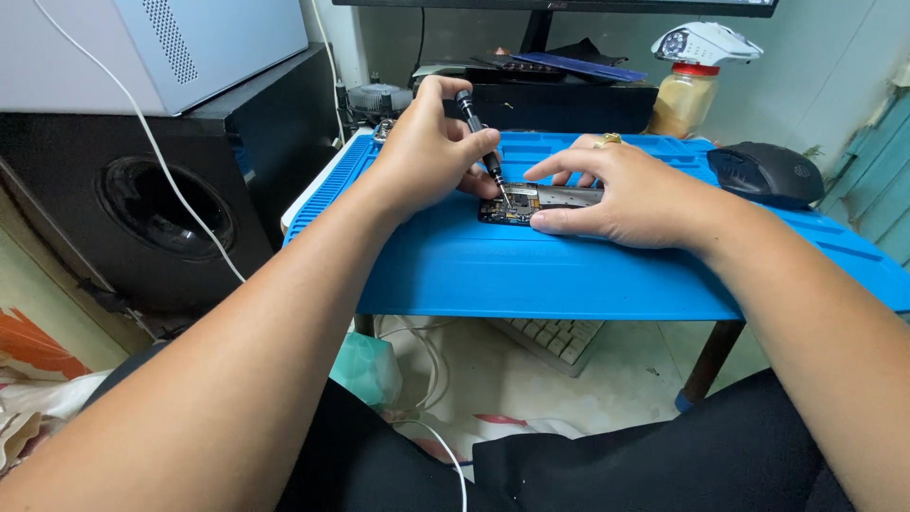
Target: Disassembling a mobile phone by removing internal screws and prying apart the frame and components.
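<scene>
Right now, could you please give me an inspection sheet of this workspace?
Surface: blue work mat on a small table.
Job's things: opened phone with its circuit board showing, lying flat on the mat; small black screwdriver, tip down on the phone.
Clutter: black mouse on the mat's far right; jar with a white mouse on top, behind.
Hands: left hand grips the screwdriver; right hand steadies the phone.
Cables: white cable across the speaker.
Surroundings: keyboard on the floor under the table.
</scene>
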